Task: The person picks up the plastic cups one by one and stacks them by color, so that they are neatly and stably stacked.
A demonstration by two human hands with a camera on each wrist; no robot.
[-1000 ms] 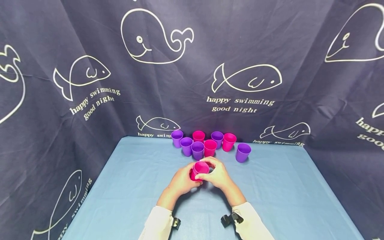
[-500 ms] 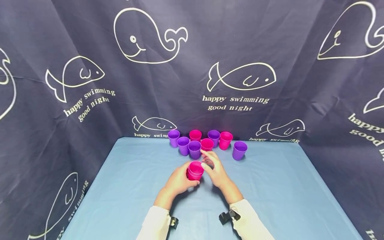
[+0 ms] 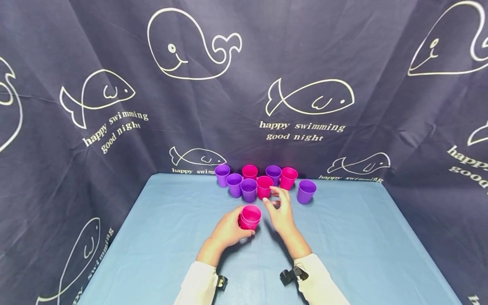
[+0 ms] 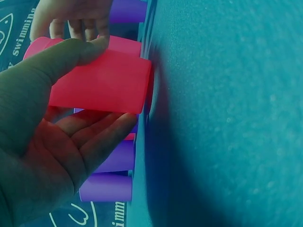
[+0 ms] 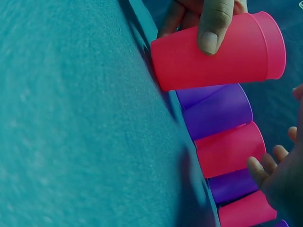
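In the head view my left hand [image 3: 228, 228] grips a stack of nested pink cups [image 3: 250, 217], held upright near the middle of the table. The left wrist view shows the thumb along one side of the stack [image 4: 102, 82] and fingers on the other; a second rim stands just above the first in the right wrist view [image 5: 213, 54]. My right hand [image 3: 281, 216] holds nothing, its thumb and fingers spread and bent beside a standing pink cup [image 3: 264, 189]. Whether a fingertip touches that cup is hard to tell.
Behind the hands stand several purple cups [image 3: 249, 191] and two more pink cups [image 3: 288, 178], mouths up, close to the dark printed curtain [image 3: 244, 127]. One purple cup [image 3: 306, 192] stands apart at the right. Blue cloth covers the table [image 3: 362, 245].
My right hand has let go of the pink stack and moved forward and right, near the front pink cup. The left hand keeps its grip on the stack. The head view has shifted slightly.
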